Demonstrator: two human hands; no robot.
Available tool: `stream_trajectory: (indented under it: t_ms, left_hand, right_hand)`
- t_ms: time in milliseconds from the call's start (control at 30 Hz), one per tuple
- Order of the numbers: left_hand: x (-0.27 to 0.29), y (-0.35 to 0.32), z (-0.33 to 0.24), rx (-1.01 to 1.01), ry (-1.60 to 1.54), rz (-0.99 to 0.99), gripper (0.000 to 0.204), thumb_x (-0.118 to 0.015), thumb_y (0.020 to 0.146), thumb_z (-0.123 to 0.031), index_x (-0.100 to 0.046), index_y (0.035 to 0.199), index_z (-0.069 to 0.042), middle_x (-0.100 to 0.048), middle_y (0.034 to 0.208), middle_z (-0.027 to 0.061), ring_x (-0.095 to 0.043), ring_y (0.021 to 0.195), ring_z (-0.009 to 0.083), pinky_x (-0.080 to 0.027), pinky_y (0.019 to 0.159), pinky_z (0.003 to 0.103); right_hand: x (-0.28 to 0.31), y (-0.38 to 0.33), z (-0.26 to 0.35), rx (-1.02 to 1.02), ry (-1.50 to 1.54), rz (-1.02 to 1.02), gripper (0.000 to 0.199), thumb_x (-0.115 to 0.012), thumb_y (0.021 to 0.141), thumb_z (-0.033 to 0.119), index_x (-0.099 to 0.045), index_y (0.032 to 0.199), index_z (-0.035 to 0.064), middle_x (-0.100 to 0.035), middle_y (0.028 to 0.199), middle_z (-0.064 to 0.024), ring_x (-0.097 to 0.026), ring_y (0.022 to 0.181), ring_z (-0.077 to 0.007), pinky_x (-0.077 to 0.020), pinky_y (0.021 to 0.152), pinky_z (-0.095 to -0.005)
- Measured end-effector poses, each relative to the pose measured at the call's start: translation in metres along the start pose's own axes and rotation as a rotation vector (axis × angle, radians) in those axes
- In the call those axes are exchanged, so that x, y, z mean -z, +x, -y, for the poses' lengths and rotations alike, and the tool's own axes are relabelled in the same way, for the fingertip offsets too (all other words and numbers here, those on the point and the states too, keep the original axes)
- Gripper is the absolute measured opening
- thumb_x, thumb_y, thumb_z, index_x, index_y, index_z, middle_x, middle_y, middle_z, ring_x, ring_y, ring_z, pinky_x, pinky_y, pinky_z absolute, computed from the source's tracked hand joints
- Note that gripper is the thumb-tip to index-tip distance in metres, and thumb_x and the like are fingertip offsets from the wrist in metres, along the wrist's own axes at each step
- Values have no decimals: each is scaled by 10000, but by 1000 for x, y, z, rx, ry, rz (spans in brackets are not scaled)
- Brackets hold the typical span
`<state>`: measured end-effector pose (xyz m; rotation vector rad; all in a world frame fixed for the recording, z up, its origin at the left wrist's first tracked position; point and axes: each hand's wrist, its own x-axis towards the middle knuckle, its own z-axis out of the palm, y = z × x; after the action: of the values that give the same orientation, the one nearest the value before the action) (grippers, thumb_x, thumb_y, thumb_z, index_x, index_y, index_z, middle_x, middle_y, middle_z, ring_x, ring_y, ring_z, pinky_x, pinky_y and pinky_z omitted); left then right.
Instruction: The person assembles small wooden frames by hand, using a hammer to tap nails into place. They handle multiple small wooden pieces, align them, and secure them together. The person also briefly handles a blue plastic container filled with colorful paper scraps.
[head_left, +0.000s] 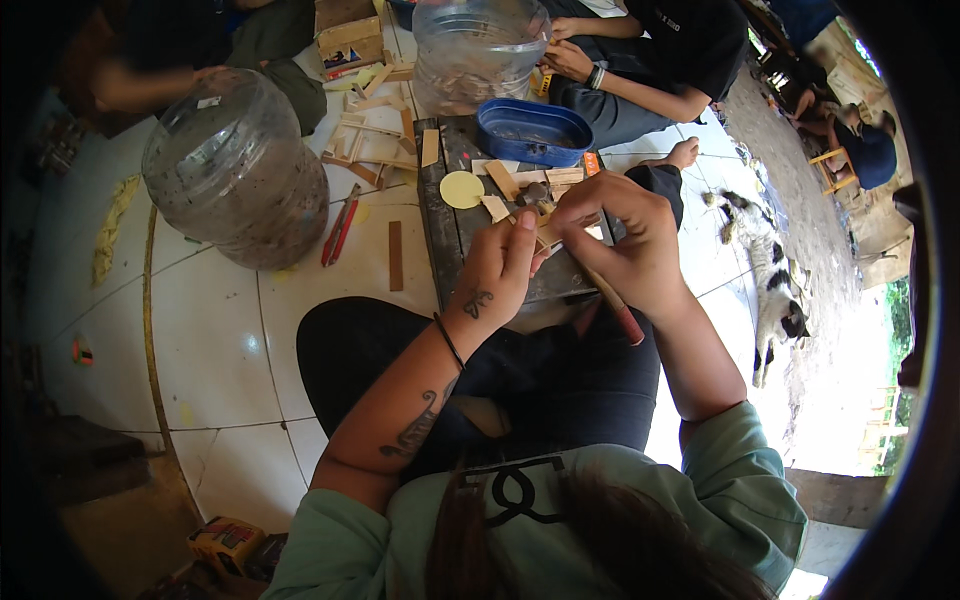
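Our left hand (500,268) pinches a small wood piece (548,232) between thumb & fingers, closed tight on it. Our right hand (625,245) wraps around a tool with a wood handle (612,298) and a red end, fingers curled shut on it. The top of the tool sits under the hand, so we can't tell what kind it is. The wood piece is just over the near end of the dark board (455,235), right between both hands.

What could go wrong: the piece is tiny & our fingers are very close to the tool, so a slip could poke or nick a fingertip. If we push too hard, the thin wood could crack or pop out and fall on our lap. The loose bits on the board, e.g. the yellow round disc (461,189) and short wood strips, could get bumped off.

The board lies on a white tile floor (215,330). A big clear jug (236,167) stands to the left, a blue tub (533,131) at the far end. Other people sit nearby, and a black & white cat (775,290) lies at the right, where it is bright w/ sun.
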<state>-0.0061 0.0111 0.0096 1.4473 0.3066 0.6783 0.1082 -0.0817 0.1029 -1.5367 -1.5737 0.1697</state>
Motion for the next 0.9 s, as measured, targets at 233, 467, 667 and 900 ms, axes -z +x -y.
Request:
stream_trajectory:
  t_ms: [233, 467, 667, 900]
  left_hand:
    - [-6, 20, -14, 120, 72, -84, 456, -379, 988, -387, -551, 773, -24, -474, 587, -13, -452, 539, 63, -360, 507, 225]
    - [-6, 51, -11, 26, 987, 235, 456, -489, 913, -457, -544, 901, -5, -625, 713, 196, -633, 678, 352, -487, 621, 418]
    - [5, -21, -13, -288, 397, -2, 212, -621, 870, -174, -462, 916, -42, -574, 768, 104, -595, 683, 202, -477, 630, 318]
    - [9, -38, -34, -302, -15, -99, 181, -657, 826, -58, -477, 814, -46, -489, 682, 19, -469, 591, 90, -408, 568, 229]
  right_hand:
    - [8, -41, -30, -253, 400, -426, 129, -556, 862, -44, -558, 985, -6, -576, 884, -11, -537, 833, -73, -421, 764, -212]
    - [-3, -118, -63, -467, 408, -470, 84, -548, 858, -30, -557, 931, 12, -574, 814, -1, -543, 735, -61, -433, 683, -202]
    - [-25, -149, -55, -505, 410, -237, 30, -650, 795, -9, -645, 825, -12, -642, 792, -54, -601, 714, -81, -471, 623, -215]
    - [-27, -121, -49, -131, 260, -237, 88, -683, 745, 2, -669, 832, 8, -641, 813, -65, -630, 727, -176, -504, 658, -301]
